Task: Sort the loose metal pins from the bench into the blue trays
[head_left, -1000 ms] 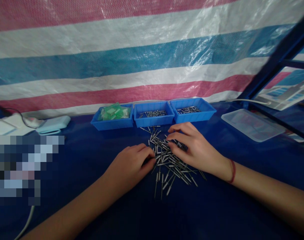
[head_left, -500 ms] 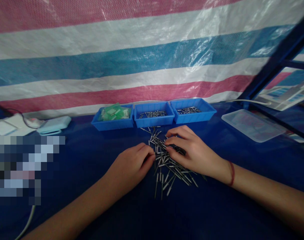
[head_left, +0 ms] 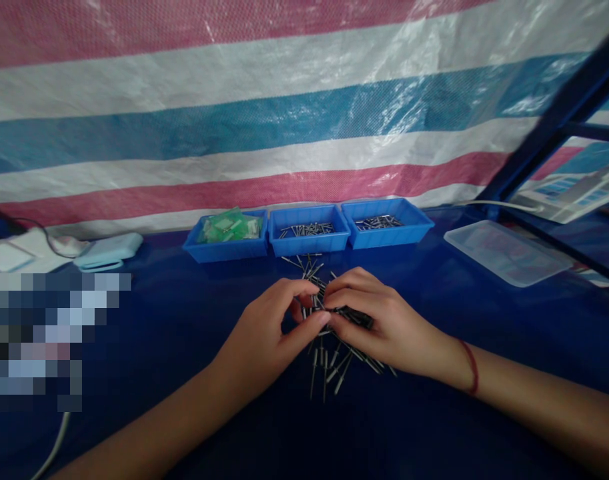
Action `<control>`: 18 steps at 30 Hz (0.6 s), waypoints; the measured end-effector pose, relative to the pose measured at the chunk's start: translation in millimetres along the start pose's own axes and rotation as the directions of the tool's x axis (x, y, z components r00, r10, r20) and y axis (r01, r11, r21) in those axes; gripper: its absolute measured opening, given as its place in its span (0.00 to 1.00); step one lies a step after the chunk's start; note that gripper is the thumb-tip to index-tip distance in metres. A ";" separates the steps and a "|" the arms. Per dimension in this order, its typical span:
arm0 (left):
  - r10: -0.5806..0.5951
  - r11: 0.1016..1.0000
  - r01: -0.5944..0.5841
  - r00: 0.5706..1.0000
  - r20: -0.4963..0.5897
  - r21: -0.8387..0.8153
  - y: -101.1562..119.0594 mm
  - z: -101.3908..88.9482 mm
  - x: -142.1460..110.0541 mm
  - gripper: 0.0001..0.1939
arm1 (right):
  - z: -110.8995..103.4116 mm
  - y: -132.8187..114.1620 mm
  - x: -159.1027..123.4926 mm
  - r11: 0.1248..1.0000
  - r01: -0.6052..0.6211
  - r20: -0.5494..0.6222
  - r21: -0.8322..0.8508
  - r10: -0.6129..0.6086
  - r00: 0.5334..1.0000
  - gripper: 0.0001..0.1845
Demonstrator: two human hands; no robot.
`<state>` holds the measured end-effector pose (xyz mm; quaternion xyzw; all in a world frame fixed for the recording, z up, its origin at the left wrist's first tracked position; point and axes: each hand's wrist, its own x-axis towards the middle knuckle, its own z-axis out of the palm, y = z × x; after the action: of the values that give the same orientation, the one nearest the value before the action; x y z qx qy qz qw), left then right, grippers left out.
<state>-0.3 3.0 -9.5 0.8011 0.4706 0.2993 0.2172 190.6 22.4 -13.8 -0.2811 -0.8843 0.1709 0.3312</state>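
A loose pile of thin metal pins (head_left: 334, 363) lies on the dark blue table cover (head_left: 409, 427). My left hand (head_left: 269, 333) and my right hand (head_left: 379, 320) meet over the pile's far part, fingertips touching. The right hand's fingers curl round a dark bundle of pins (head_left: 357, 315). The left hand's thumb and fingers pinch at the pins between the two hands. A red cord circles my right wrist.
Three blue trays stand at the back: one with green packets (head_left: 227, 243), two with pins (head_left: 308, 239) (head_left: 387, 230). A clear plastic lid (head_left: 504, 252) lies right. A pale blue device (head_left: 109, 250) and a cable sit left. A striped tarp hangs behind; a blue frame stands right.
Both hands have drawn together and lifted slightly over the pile. The left hand rose from the table edge of the pile to meet the right, which gathered pins into a bundle.
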 end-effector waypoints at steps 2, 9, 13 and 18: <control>-0.056 0.997 0.056 0.998 0.002 -0.047 -0.4 1.4 0.5 0.09 | 0.0 -0.6 0.0 1.000 0.009 -0.008 0.012 -0.009 1.000 0.06; -0.100 0.991 0.101 0.995 0.008 -0.082 0.9 1.1 0.3 0.06 | 1.3 -2.2 -0.6 1.000 0.008 -0.004 0.026 -0.007 1.000 0.07; -0.099 0.991 0.098 0.995 -0.007 -0.093 3.0 -0.2 0.1 0.05 | 2.7 -1.5 -1.0 0.999 -0.015 0.015 0.031 0.015 1.000 0.07; -0.064 0.994 0.061 0.998 -0.026 -0.094 2.7 0.3 -0.5 0.05 | 3.5 0.8 -0.1 0.998 -0.032 -0.040 0.048 0.034 0.999 0.06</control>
<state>1.5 1.3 -8.2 0.7706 0.4841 0.3256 0.2566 188.6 22.6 -16.8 -0.2910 -0.8685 0.1915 0.3527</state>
